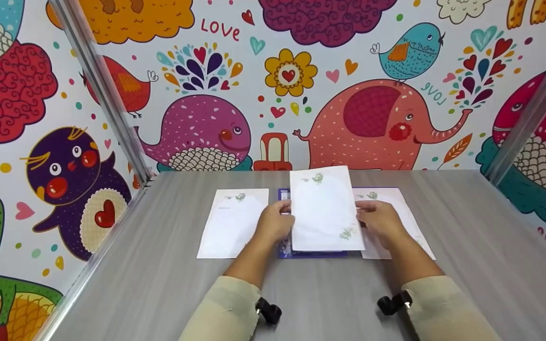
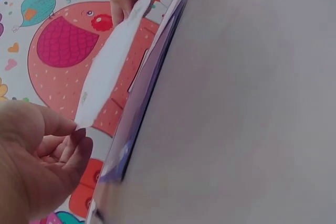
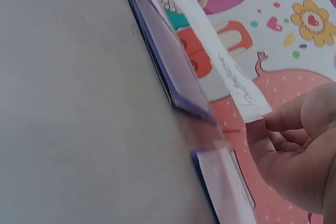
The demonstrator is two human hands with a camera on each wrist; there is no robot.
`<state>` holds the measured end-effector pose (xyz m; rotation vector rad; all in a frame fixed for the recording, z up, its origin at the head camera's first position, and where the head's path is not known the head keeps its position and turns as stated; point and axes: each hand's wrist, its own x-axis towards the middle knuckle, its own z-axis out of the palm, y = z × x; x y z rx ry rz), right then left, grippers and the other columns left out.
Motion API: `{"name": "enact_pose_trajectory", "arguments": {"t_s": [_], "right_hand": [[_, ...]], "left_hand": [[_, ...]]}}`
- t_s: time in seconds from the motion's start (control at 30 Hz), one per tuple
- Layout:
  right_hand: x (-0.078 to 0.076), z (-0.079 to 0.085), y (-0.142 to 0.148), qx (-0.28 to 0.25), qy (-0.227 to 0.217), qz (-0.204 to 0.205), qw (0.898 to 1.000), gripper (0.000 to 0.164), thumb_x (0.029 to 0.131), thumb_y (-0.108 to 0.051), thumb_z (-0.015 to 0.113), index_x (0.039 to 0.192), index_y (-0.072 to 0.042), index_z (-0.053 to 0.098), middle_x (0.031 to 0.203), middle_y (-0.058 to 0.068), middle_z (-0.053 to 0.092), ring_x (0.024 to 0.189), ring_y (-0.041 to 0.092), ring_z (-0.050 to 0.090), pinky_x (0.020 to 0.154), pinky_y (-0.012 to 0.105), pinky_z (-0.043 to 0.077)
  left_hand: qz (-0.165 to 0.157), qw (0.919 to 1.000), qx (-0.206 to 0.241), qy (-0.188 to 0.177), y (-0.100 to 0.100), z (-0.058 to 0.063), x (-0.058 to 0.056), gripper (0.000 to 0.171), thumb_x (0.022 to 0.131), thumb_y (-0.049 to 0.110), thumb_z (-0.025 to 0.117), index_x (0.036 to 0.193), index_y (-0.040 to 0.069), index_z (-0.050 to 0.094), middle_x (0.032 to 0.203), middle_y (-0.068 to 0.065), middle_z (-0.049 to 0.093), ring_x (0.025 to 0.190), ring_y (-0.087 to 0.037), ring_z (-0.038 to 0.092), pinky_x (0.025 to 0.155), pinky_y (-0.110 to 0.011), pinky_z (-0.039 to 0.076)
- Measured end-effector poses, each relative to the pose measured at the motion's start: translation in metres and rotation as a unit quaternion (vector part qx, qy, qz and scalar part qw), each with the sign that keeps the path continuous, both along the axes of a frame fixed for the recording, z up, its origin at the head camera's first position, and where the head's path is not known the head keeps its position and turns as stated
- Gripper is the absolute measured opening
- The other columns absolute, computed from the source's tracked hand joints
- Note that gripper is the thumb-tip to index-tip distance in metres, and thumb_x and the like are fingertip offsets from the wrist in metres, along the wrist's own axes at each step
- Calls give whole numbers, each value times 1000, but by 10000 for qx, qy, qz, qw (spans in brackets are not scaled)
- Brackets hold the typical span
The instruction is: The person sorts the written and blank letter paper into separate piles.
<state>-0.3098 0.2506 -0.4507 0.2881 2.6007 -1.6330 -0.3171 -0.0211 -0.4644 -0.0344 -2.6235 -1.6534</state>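
Note:
A white sheet of paper (image 1: 323,213) with small green plant prints is held up by its side edges, tilted above a purple-edged folder or booklet (image 1: 315,255). My left hand (image 1: 274,221) pinches the left edge between thumb and fingers, as the left wrist view also shows. On the opposite edge, my right hand (image 1: 381,220) pinches the paper likewise; the right wrist view shows the thumb and finger meeting at its corner (image 3: 257,111). Beneath it, the purple item (image 3: 173,72) looks glossy, and most of it is hidden in the head view.
Another printed sheet (image 1: 232,225) lies flat to the left, partly under my left forearm. A similar sheet (image 1: 375,248) lies to the right, beneath my right hand, with a purple edge near its top. The grey table (image 1: 159,284) meets a cartoon-patterned wall (image 1: 282,28) behind.

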Motion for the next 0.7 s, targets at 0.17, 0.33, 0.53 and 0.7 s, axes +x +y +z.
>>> {"name": "enact_pose_trajectory", "arguments": {"t_s": [0.17, 0.33, 0.53, 0.7], "right_hand": [[3, 0, 26, 42, -295, -125, 9995, 46, 109, -14, 57, 154, -9, 57, 146, 19, 63, 124, 29, 63, 108, 38, 55], [7, 1, 63, -14, -526, -216, 9984, 50, 110, -17, 56, 160, -12, 51, 151, 19, 56, 131, 32, 57, 108, 38, 54], [14, -3, 100, 57, -666, -372, 9971, 53, 110, -19, 57, 161, -12, 48, 156, 19, 53, 136, 33, 57, 105, 32, 57], [18, -5, 122, 306, -690, -447, 9961, 52, 109, -17, 56, 159, -7, 49, 156, 23, 53, 137, 38, 56, 108, 40, 57]], "left_hand": [[-76, 9996, 6, 285, 27, -1, 2, 52, 88, 4, 63, 140, 5, 70, 124, -10, 78, 116, -24, 72, 108, -40, 56], [-209, 9990, 331, 211, 64, -1, 5, 56, 86, 1, 62, 142, 4, 67, 125, -9, 78, 112, -19, 72, 105, -34, 56], [-319, 9980, 496, 212, 101, -7, 12, 56, 85, -2, 63, 141, 2, 67, 124, -8, 78, 105, -17, 73, 99, -29, 57], [-350, 9969, 679, 178, 121, -10, 19, 54, 83, -4, 67, 138, 1, 69, 122, -8, 77, 96, -11, 71, 93, -25, 58]]}}
